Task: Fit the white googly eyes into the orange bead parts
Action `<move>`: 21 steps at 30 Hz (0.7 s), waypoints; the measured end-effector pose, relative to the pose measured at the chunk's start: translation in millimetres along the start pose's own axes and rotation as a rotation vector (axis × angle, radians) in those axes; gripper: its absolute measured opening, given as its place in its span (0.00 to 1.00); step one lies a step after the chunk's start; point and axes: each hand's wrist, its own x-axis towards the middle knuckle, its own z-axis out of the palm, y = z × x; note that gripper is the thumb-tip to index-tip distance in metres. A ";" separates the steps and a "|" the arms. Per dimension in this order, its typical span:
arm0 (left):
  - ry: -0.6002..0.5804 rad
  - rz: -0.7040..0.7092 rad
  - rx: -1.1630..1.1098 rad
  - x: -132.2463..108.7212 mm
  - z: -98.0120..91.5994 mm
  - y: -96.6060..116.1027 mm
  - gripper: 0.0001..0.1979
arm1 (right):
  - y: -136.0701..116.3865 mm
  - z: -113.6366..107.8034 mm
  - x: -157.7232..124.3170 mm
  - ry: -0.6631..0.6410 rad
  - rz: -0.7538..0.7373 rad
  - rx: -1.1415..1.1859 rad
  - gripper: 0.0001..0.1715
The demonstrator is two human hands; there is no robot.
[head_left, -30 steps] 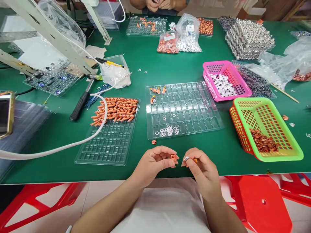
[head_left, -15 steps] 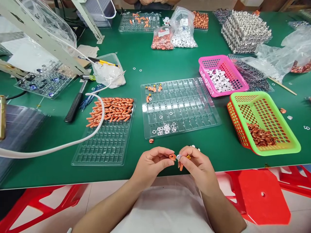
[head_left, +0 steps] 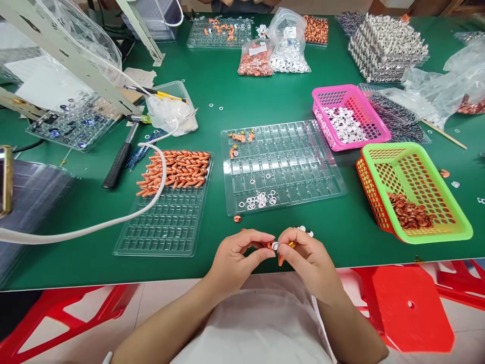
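Note:
Between thumb and fingers, my left hand [head_left: 238, 258] pinches a small round orange plastic cap [head_left: 270, 245]. My right hand [head_left: 308, 258] is closed on an orange stick-like part [head_left: 281, 259] with a yellow bit and a white round piece [head_left: 275, 246] at its end. The white piece meets the orange cap where the fingertips come together; the fingers hide much of both. Beyond my hands lies a clear compartment tray [head_left: 288, 167] holding a few orange assemblies [head_left: 241, 136] and a heap of white rings [head_left: 261, 199]. A loose orange cap [head_left: 237, 218] rests near its front edge.
Left stands another clear tray [head_left: 159, 227] with orange stick parts [head_left: 174, 169], crossed by a white hose [head_left: 113, 222], beside a hammer [head_left: 118, 164]. To the right are a pink basket [head_left: 322, 119] of white pieces and a green basket [head_left: 447, 202] of orange caps. A red stool [head_left: 411, 323] stands below.
The orange cap and the white piece, a little apart before, now meet between my fingertips. My hands have come slightly closer together. The whole view has shifted slightly.

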 end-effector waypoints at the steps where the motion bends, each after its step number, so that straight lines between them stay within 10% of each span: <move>1: -0.002 0.026 0.048 0.0 -0.5 0.5 0.06 | -0.5 -0.3 0.2 -0.008 -0.001 -0.018 0.11; 21: -0.030 0.219 0.224 1.1 -3.4 -0.4 0.07 | -1.2 1.2 3.6 -0.030 0.009 -0.009 0.09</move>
